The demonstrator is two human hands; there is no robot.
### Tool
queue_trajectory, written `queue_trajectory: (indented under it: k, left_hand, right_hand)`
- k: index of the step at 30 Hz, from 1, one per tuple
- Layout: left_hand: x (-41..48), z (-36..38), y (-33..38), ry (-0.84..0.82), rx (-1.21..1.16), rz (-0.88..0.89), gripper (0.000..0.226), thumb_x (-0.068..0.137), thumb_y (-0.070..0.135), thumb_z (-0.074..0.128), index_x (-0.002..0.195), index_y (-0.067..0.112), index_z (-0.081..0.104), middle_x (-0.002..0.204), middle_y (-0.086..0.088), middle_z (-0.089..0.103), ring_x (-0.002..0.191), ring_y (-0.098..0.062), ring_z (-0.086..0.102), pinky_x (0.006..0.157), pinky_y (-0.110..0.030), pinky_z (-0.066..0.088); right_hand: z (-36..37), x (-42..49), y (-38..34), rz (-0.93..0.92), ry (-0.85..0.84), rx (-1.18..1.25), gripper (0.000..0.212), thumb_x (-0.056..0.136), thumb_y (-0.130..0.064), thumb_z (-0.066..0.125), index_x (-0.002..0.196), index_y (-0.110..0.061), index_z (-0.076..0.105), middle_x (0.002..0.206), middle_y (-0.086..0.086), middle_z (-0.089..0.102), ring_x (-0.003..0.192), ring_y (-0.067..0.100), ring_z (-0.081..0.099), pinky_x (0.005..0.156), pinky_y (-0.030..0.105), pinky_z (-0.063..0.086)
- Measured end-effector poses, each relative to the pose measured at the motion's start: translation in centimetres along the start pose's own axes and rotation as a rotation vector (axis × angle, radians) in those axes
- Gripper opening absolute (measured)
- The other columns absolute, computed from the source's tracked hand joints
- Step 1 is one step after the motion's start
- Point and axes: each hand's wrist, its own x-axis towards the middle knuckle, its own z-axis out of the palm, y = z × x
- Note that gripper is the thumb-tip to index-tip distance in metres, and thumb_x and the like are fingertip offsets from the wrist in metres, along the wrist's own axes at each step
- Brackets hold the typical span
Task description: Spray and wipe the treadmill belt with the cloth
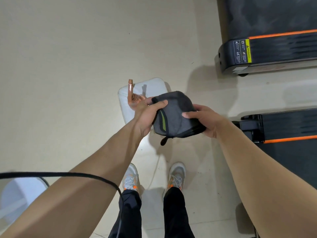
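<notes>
The pale floor [68, 57] carries 2 treadmills along its right edge: one treadmill belt [267, 14] at the top right corner and a second treadmill [289, 158] lower down, nearer the person. Neither is touched. Near the floor's middle stands a white padded stool [151, 86]. Above it, well apart from both belts, is the folded grey cloth [175, 115]. The left hand [145, 115] grips its left edge with the thumb on top, and the right hand [207, 121] pinches its right edge. A copper spray bottle [131, 91] shows just behind the left hand; I cannot tell whether that hand holds it or it stands on the stool. The step looks like readying the cloth before any spraying. Next, 1 hand must take the bottle and aim at a belt.
</notes>
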Motion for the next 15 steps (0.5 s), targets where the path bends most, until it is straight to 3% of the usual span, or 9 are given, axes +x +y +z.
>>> queue_trajectory:
  k: [4,7,10,12,13,15]
  left_hand:
    - [2.2,-0.2,-0.7,0.188,0.087,0.037,0.024,0.095,0.011,0.072,0.119,0.006,0.069,0.107,-0.007,0.075,0.099,-0.022,0.072,0.082,-0.028,0.057]
    - [3.3,0.4,-1.0,0.271,0.241,0.115,0.035,0.097,0.007,0.060,0.130,0.019,0.062,0.111,0.003,0.068,0.099,-0.016,0.064,0.074,-0.017,0.046]
    - [3.6,0.5,-1.8,0.255,0.446,0.162,0.054,0.098,0.008,0.052,0.150,0.021,0.047,0.111,0.005,0.062,0.104,-0.021,0.057,0.077,-0.023,0.042]
    - [3.2,-0.1,-2.8,0.184,0.593,0.149,0.050,0.098,0.010,0.053,0.146,0.018,0.046,0.097,0.006,0.059,0.101,-0.027,0.059,0.064,-0.026,0.039]
    - [2.7,-0.5,-3.0,0.147,0.653,0.127,0.046,0.098,0.013,0.054,0.143,0.018,0.048,0.099,0.003,0.062,0.101,-0.028,0.059,0.062,-0.025,0.038]
    - [1.3,-1.1,-2.9,0.075,0.774,0.105,0.044,0.099,0.020,0.055,0.143,0.017,0.052,0.124,-0.003,0.068,0.104,-0.026,0.058,0.067,-0.025,0.039]
  right_hand:
    - [0.9,3.8,-0.4,-0.042,0.058,-0.182,0.036,0.087,-0.006,0.071,0.123,-0.012,0.066,0.110,0.007,0.075,0.101,0.028,0.072,0.084,0.040,0.060]
    - [3.1,7.1,-0.5,-0.106,0.143,-0.267,0.036,0.087,-0.006,0.068,0.122,-0.009,0.064,0.108,0.010,0.073,0.102,0.031,0.070,0.091,0.043,0.057]
    - [5.1,9.2,0.2,-0.021,0.146,-0.344,0.016,0.090,-0.012,0.066,0.105,-0.007,0.061,0.094,0.006,0.065,0.087,0.024,0.064,0.073,0.031,0.050]
    - [6.0,9.2,0.9,0.018,0.207,-0.516,0.013,0.091,-0.014,0.061,0.098,-0.006,0.054,0.087,0.006,0.056,0.081,0.024,0.055,0.062,0.029,0.040]
    - [6.3,9.1,1.2,-0.002,0.224,-0.554,0.013,0.092,-0.014,0.059,0.100,-0.006,0.053,0.089,0.007,0.054,0.082,0.026,0.053,0.059,0.029,0.038]
    - [6.9,7.8,1.3,-0.020,0.218,-0.609,0.022,0.094,-0.015,0.056,0.116,-0.008,0.055,0.107,0.010,0.057,0.098,0.030,0.056,0.071,0.031,0.044]
